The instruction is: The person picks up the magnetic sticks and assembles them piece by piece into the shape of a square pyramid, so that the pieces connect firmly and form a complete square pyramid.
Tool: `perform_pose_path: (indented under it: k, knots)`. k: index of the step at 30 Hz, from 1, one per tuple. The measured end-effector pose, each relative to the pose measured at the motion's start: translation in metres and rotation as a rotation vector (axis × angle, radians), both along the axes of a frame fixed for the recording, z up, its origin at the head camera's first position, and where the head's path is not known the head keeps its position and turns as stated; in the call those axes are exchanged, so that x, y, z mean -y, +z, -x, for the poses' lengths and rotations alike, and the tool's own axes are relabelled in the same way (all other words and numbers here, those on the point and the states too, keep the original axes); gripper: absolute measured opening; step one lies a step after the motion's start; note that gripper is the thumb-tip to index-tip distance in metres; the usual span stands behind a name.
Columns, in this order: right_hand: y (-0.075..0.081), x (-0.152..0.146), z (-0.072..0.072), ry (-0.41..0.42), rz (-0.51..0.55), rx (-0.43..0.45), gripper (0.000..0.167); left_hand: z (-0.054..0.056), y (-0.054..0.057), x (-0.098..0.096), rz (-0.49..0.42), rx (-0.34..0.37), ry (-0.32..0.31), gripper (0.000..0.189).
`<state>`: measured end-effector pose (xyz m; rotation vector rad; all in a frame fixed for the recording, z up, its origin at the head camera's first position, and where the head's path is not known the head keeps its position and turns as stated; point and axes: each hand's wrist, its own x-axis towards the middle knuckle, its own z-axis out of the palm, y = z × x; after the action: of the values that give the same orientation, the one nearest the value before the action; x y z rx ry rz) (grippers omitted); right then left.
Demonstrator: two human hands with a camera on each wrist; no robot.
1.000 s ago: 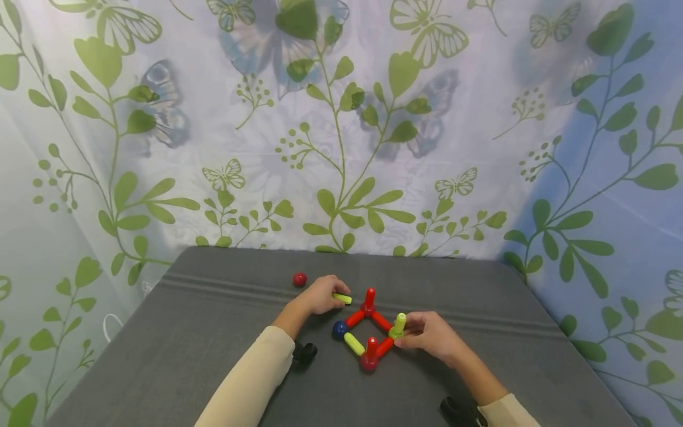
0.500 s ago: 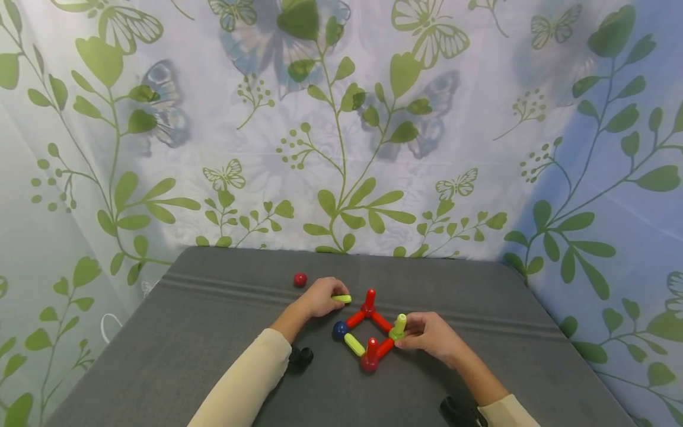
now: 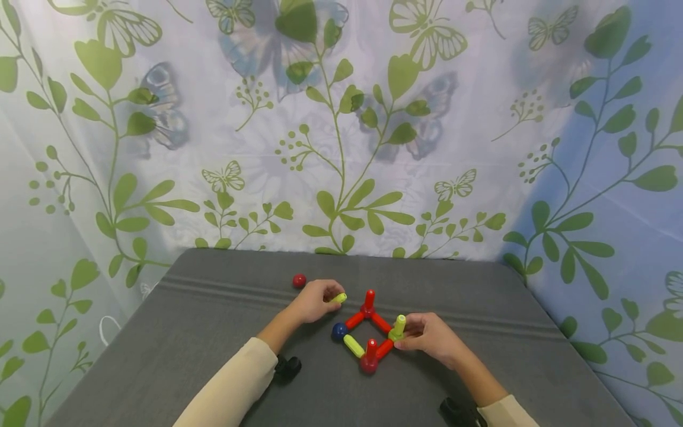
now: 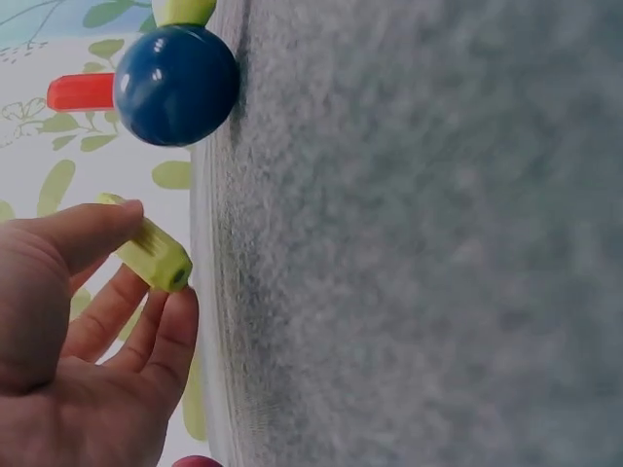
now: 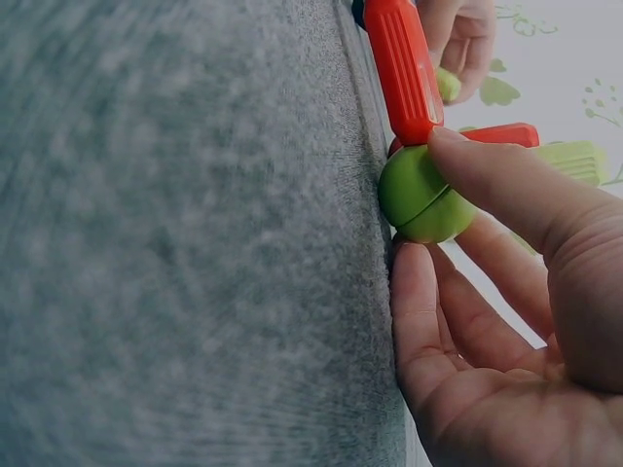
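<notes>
My left hand pinches a yellow-green rod between thumb and fingers, its socketed end pointing away from the palm. This rod is held apart from a square frame of rods and balls on the table. A blue ball forms the frame's left corner. My right hand grips the green ball at the right corner, thumb against it where a red rod joins. A yellow-green rod stands upright on that ball. Red rods stand up from the far red ball and the near red ball.
A loose red ball lies left of the left hand on the grey table. Behind the table hangs a leaf-and-butterfly curtain. Black wrist gear sits under the left forearm.
My left hand has drawn slightly left, away from the frame, and the rod in it has tilted. My right hand stays at the green ball.
</notes>
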<state>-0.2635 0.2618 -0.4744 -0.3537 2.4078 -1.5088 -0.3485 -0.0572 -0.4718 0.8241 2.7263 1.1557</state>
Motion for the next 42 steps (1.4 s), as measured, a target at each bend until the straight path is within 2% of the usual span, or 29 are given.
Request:
perform_pose_path:
  k: [7,13,22,27,36,39,42]
  knots:
    - [0.000,0.000,-0.001,0.002,0.009,-0.007,0.037,-0.012,0.004,0.002,-0.113,0.027,0.004,0.019]
    - [0.001,-0.001,-0.001,0.009,0.020,0.003,0.036,-0.026,0.010,0.004,-0.221,0.040,-0.036,0.018]
    - [0.001,-0.001,0.000,0.003,0.006,0.006,0.037,-0.043,0.014,0.007,-0.283,0.069,-0.070,0.021]
    - [0.001,-0.001,0.000,-0.001,0.002,0.009,0.038,-0.048,0.013,0.009,-0.267,0.105,-0.109,0.021]
    - [0.001,-0.001,0.000,-0.003,0.001,0.003,0.038,-0.049,0.014,0.011,-0.241,0.114,-0.159,0.021]
    - [0.001,0.000,0.000,-0.005,-0.010,-0.010,0.037,-0.047,0.013,0.012,-0.185,0.144,-0.174,0.026]
    - [0.001,0.001,0.000,-0.022,-0.030,-0.034,0.037,-0.044,0.010,0.011,-0.080,0.168,-0.200,0.027]
